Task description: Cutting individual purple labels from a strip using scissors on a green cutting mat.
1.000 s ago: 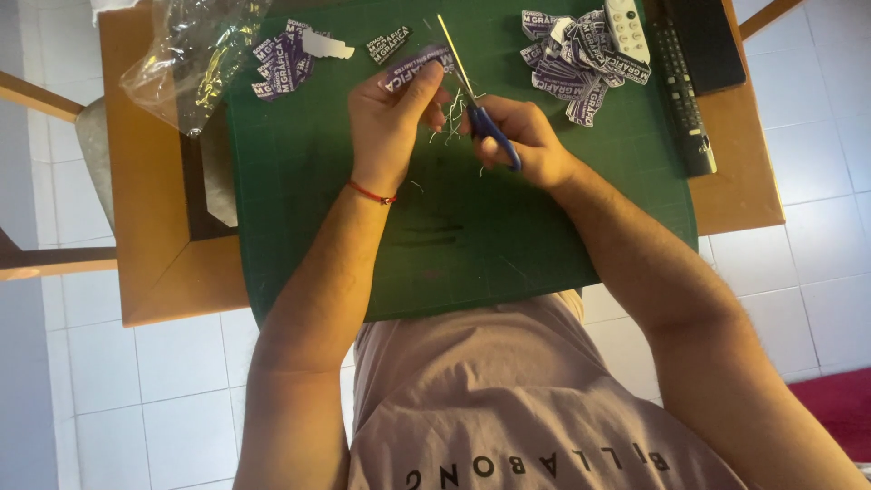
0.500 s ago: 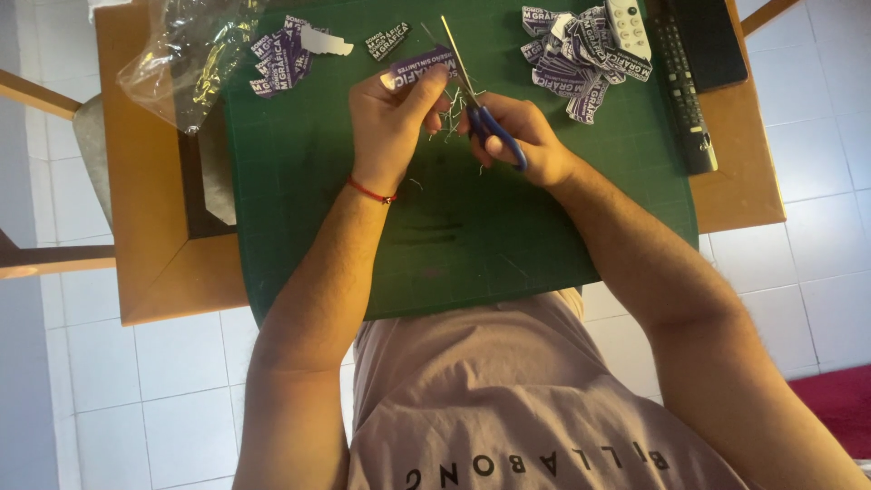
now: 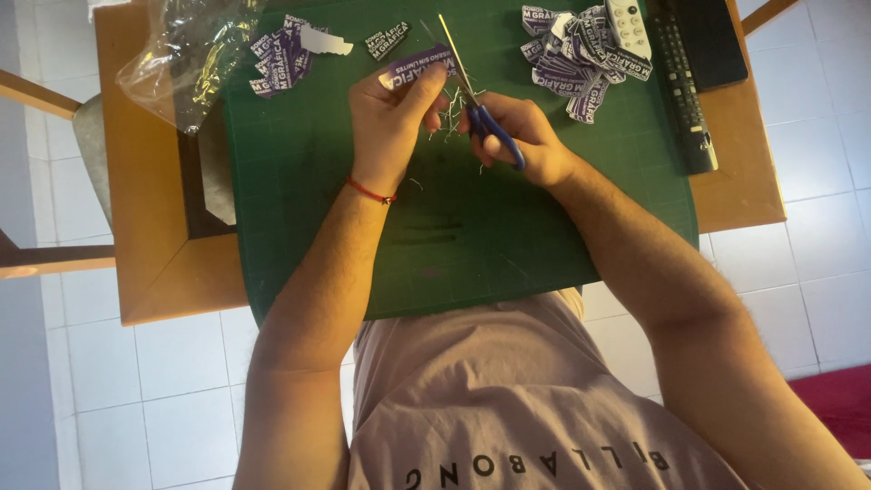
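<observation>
1. The wooden table (image 3: 145,227) under my arms is orange-brown and smooth, with a darker inset panel at its left side, standing on pale square floor tiles (image 3: 118,390).
2. A dark green cutting mat (image 3: 508,245), flat and matte with a faint printed grid, covers most of the table top.
3. A crumpled clear plastic bag (image 3: 186,54) lies at the mat's far-left corner, shiny and creased.
4. A long black remote control (image 3: 682,91) with rows of small buttons lies along the mat's right edge; a shorter white remote (image 3: 628,25) sits just beside it, partly on a heap of paper.
5. Two loose piles of cut purple stickers (image 3: 572,56), glossy with white lettering, rest on the mat: one far right, one far left (image 3: 279,56).
6. My left hand (image 3: 388,122), a thin red cord at the wrist, has thumb and fingers pinched shut on a purple sticker strip (image 3: 413,65), held flat just above the mat's far middle.
7. My right hand (image 3: 519,138) is curled closed through the blue plastic loops of the scissors (image 3: 476,91); their slim metal blades stand slightly parted, touching the strip's right end.
8. Thin pale paper slivers (image 3: 449,118) hang curled between my hands.
</observation>
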